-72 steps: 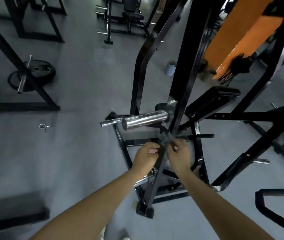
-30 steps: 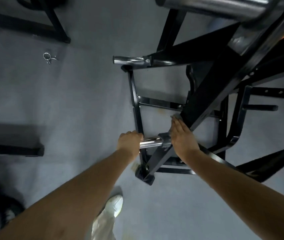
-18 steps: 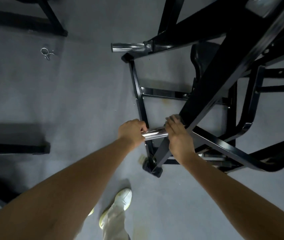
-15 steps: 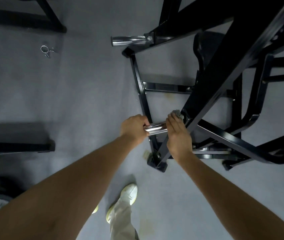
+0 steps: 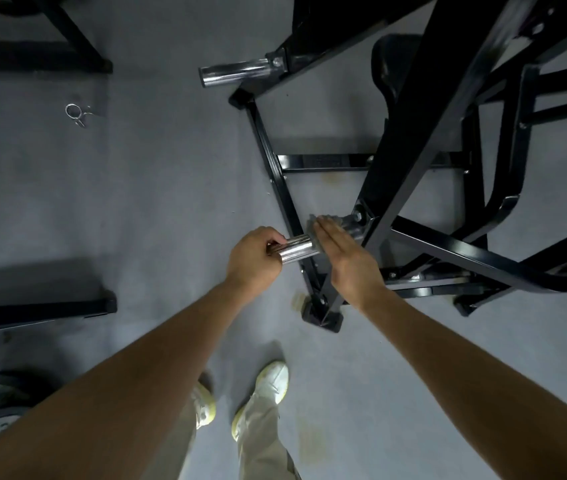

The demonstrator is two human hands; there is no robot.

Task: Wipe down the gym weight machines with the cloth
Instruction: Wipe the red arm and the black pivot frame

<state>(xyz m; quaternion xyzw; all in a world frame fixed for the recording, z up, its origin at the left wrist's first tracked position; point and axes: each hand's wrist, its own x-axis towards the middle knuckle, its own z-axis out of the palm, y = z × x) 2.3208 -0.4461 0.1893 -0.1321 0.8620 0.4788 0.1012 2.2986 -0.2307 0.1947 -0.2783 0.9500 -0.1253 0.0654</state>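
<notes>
My left hand [image 5: 254,263] is curled tight round the free end of the chrome peg [image 5: 298,249] on the black weight machine [image 5: 396,174]. My right hand [image 5: 346,261] lies flat, fingers straight, pressing the grey cloth [image 5: 312,226] onto the peg's inner end, near the frame.

Cloth [image 5: 334,218] — mostly under right hand [image 5: 348,263]
</notes>
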